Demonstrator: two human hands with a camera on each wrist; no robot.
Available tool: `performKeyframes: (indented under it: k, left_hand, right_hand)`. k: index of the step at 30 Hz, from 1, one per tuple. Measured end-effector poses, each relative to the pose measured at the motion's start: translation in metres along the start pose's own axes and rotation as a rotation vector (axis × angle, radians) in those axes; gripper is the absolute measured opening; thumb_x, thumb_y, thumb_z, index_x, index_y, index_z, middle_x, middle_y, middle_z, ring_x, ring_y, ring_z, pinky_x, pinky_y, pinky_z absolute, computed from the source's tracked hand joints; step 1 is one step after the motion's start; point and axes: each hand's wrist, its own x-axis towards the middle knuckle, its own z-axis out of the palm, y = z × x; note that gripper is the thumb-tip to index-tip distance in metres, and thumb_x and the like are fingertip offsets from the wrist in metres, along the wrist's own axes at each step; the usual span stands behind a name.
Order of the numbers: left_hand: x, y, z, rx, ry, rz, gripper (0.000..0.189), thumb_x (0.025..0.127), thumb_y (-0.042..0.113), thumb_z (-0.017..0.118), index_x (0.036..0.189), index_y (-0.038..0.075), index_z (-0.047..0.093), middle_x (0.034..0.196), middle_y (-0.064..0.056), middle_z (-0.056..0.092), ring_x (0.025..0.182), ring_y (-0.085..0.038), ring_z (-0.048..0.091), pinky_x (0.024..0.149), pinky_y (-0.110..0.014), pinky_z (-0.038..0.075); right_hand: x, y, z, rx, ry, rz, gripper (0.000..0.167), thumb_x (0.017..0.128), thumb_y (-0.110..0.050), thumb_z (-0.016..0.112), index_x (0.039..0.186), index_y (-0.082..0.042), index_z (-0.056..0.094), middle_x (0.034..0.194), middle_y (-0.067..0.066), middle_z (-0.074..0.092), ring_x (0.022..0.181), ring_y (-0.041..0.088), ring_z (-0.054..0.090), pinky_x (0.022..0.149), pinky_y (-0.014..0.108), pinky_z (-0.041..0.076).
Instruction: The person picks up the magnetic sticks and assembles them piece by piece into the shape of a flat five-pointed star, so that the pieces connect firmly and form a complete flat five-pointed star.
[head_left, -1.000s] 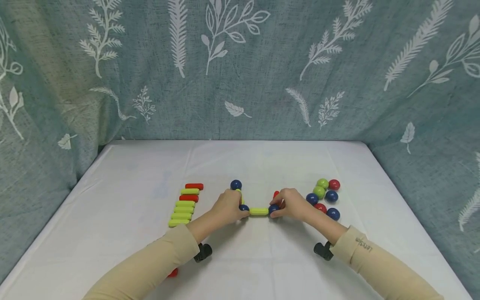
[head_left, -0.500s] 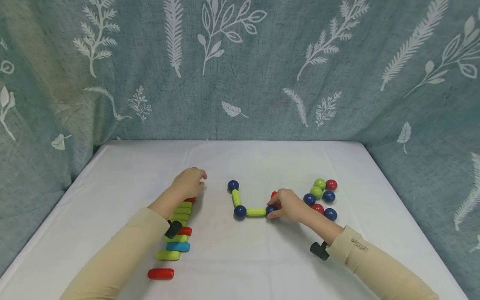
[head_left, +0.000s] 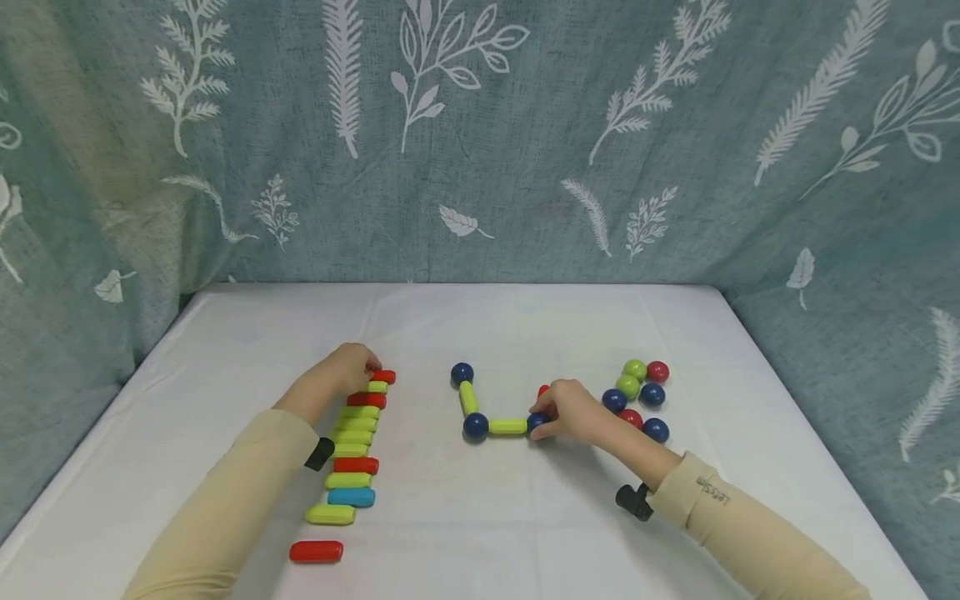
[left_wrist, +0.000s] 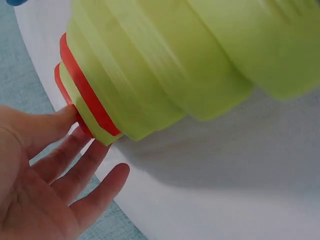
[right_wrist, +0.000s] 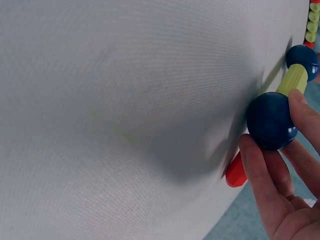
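My left hand [head_left: 347, 367] is at the far end of a row of plastic building rods. Its thumb and fingers pinch the farthest red rod [head_left: 385, 376], seen end-on in the left wrist view beside a lime rod [left_wrist: 102, 136]. My right hand [head_left: 577, 412] grips a blue ball [right_wrist: 270, 121] between thumb and fingers. From that ball a lime rod [head_left: 507, 427] runs left to a corner blue ball [head_left: 476, 427]. A second lime rod [head_left: 468, 397] leads back from there to another blue ball [head_left: 462, 373]. Behind my right fingers a red rod [right_wrist: 236, 172] reaches away from the gripped ball.
Toward me the row continues with lime rods, a red rod [head_left: 356, 466], a blue rod [head_left: 351, 497] and a separate red rod [head_left: 316, 552]. Right of my right hand lies a cluster of loose balls, with a green ball [head_left: 634, 370] and a red ball [head_left: 657, 372] at its back.
My left hand has let go of the corner blue ball, moved left to the rod row and taken hold of the farthest red rod. My right hand stays on its blue ball.
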Motion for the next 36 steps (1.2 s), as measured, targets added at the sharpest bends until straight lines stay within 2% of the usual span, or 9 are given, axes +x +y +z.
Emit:
performKeyframes:
  k: [5,12,15,21,25,29,36]
  left_hand:
    - [0.0,0.0,-0.001,0.005,-0.006,0.0,0.025,0.085,-0.006,0.05,0.107,-0.012,0.059,0.105,-0.024,0.058,0.091,-0.029,0.052,0.083,-0.041,0.047]
    - [0.005,0.01,-0.005,0.02,0.044,-0.007,0.022,0.087,-0.005,0.05,0.105,-0.01,0.062,0.103,-0.023,0.06,0.092,-0.03,0.053,0.085,-0.042,0.046]
    - [0.014,0.021,-0.009,0.013,0.03,-0.02,0.022,0.088,-0.004,0.051,0.106,-0.009,0.061,0.104,-0.022,0.06,0.094,-0.03,0.054,0.085,-0.041,0.045]
    - [0.036,0.048,-0.01,-0.03,0.032,-0.001,0.023,0.088,0.0,0.054,0.109,-0.007,0.062,0.108,-0.021,0.061,0.098,-0.03,0.054,0.087,-0.039,0.045]
    - [0.046,0.065,-0.005,-0.104,0.043,0.019,0.026,0.089,0.002,0.054,0.113,-0.007,0.06,0.111,-0.02,0.06,0.101,-0.03,0.054,0.088,-0.038,0.044]
    - [0.054,0.078,0.002,-0.127,0.056,0.03,0.027,0.089,0.002,0.055,0.114,-0.006,0.06,0.111,-0.02,0.06,0.1,-0.028,0.055,0.088,-0.036,0.045]
    - [0.061,0.09,0.013,-0.176,0.051,0.011,0.025,0.087,0.002,0.057,0.111,-0.004,0.062,0.107,-0.017,0.062,0.097,-0.026,0.057,0.084,-0.032,0.047]
  right_hand:
    - [0.001,0.001,0.0,0.003,-0.004,-0.01,0.031,0.07,-0.016,0.079,0.094,0.002,0.071,0.075,0.0,0.064,0.067,0.007,0.052,0.059,0.019,0.045]
    - [0.002,0.0,0.0,-0.005,-0.016,-0.008,0.03,0.07,-0.016,0.079,0.094,0.001,0.07,0.075,0.0,0.064,0.068,0.008,0.053,0.06,0.019,0.045]
    - [0.002,-0.002,0.0,0.002,-0.022,0.002,0.031,0.071,-0.016,0.079,0.095,0.002,0.07,0.076,0.001,0.064,0.068,0.008,0.054,0.06,0.019,0.046]
    - [0.001,-0.003,-0.001,0.007,-0.025,0.048,0.032,0.071,-0.016,0.079,0.096,0.001,0.07,0.078,0.001,0.064,0.071,0.009,0.056,0.062,0.019,0.047]
    - [0.001,-0.003,-0.002,0.012,-0.031,0.075,0.032,0.071,-0.017,0.079,0.097,0.0,0.07,0.079,0.0,0.064,0.072,0.009,0.056,0.063,0.02,0.047]
    - [0.001,-0.003,-0.004,0.012,-0.036,0.084,0.033,0.071,-0.017,0.079,0.097,0.0,0.07,0.079,0.0,0.064,0.072,0.009,0.055,0.063,0.021,0.047]
    - [0.003,-0.003,-0.002,0.003,-0.036,0.073,0.032,0.07,-0.016,0.079,0.096,0.0,0.07,0.077,0.0,0.063,0.07,0.009,0.053,0.061,0.021,0.046]
